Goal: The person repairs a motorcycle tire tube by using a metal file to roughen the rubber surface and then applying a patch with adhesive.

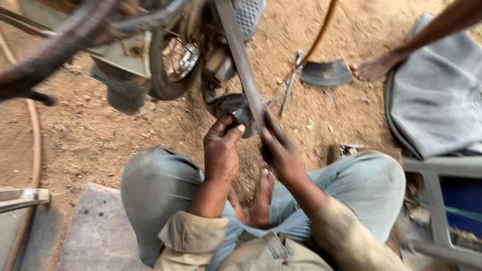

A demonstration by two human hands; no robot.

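The person sits on the dirt ground [90,140] with both knees bent in faded blue trousers [160,185], and one bare foot [262,200] lies between the legs. The left hand [221,150] is raised in front of the knees. Its fingers [232,133] are curled around a dark rounded part [232,106], with the thumb lying on the side of this part, so the hand grips it. The dark part hangs just under the low end of a two-wheeled vehicle, near its black wheel [168,65]. The right hand [282,150] is just beside the left one. Its fingers [271,131] are pressed together and closed around a long flat grey bar [241,60], which runs from the hand up and to the left, toward the top edge of the view. The bar passes directly next to the dark part and seems to touch it, but motion blur makes this hard to tell.

On the ground behind the hands lie a thin metal tool [290,88] and a black curved piece of rubber [326,74]. Another person's bare foot [374,68] stands near that rubber piece. A grey cloth [437,95] lies on the right.
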